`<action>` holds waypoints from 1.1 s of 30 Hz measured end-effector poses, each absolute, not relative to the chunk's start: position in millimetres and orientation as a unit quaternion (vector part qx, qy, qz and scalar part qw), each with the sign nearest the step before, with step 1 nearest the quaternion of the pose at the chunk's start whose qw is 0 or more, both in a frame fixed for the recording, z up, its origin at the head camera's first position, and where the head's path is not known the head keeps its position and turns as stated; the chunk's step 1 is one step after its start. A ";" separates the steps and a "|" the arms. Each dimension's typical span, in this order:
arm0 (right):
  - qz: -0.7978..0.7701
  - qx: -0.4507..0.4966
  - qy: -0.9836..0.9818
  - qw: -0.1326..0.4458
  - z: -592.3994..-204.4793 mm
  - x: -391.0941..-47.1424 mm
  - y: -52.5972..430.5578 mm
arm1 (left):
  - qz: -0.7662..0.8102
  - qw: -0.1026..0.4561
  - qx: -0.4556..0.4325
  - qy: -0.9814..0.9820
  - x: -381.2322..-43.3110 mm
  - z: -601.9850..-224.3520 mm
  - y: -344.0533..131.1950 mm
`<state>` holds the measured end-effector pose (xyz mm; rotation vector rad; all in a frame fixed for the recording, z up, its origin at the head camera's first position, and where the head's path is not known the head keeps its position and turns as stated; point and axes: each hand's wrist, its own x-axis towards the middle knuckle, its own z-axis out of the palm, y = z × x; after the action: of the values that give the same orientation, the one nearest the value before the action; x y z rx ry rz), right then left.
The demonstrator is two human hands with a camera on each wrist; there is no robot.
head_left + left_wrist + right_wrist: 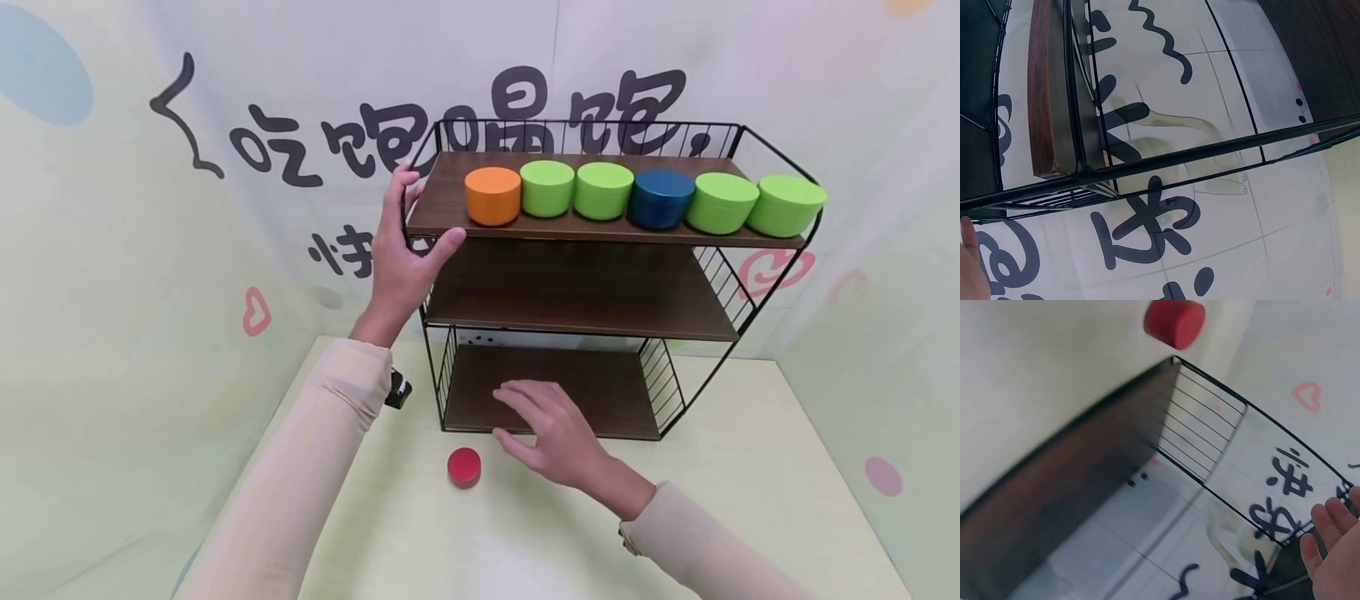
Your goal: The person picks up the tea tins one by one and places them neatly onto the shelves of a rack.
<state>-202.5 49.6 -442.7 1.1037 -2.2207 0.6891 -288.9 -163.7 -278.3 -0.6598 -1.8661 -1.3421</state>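
A three-tier shelf rack (585,287) with dark wood boards and a black wire frame stands on the table. My left hand (402,250) grips its top left corner, thumb at the front edge of the top board and fingers round the side wire. On that board sit an orange round tin (492,197), a dark blue tin (661,198) and several green tins (547,189) in a row. My right hand (558,433) hovers in front of the bottom board with fingers extended, holding nothing. To its left a red round tin (464,467) rests on the table.
The pale table (390,517) runs in front of the rack. Behind and at both sides hangs a white printed sheet (300,83) with black characters. A small black-and-white object (397,389) shows beside my left sleeve, partly hidden by it.
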 end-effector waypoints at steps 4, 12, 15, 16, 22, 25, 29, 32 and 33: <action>0.262 0.403 -0.837 0.262 -460.1 -199.9 46.8 | -0.525 0.366 -0.257 -0.724 -288.2 -276.9 -163.7; 0.281 0.389 -0.843 0.242 -487.9 -198.3 39.0 | -0.526 0.362 -0.256 -0.726 -286.2 -274.8 -163.9; 0.284 0.390 -0.843 0.239 -496.1 -198.0 36.8 | -0.524 0.363 -0.256 -0.727 -285.9 -274.7 -163.7; 0.286 0.389 -0.843 0.238 -497.9 -197.8 36.1 | -0.523 0.364 -0.257 -0.727 -285.9 -274.5 -163.6; 0.275 0.387 -0.849 0.232 -510.5 -195.7 34.2 | -0.525 0.365 -0.259 -0.724 -286.1 -274.0 -162.7; 0.276 0.384 -0.853 0.222 -516.9 -192.8 32.4 | -0.524 0.365 -0.259 -0.725 -286.3 -274.1 -162.6; 0.280 0.380 -0.854 0.218 -526.3 -190.2 28.9 | -0.522 0.365 -0.261 -0.725 -286.6 -274.5 -163.1; 0.277 0.374 -0.860 0.210 -532.4 -189.3 26.5 | -0.523 0.365 -0.261 -0.724 -286.8 -274.8 -163.3; 0.275 0.370 -0.863 0.205 -534.4 -189.0 25.7 | -0.524 0.365 -0.262 -0.724 -287.0 -275.0 -163.2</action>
<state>-189.0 25.7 -534.4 1.0321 -2.4062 0.7674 -287.0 -163.2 -275.0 -0.6737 -1.8612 -1.3469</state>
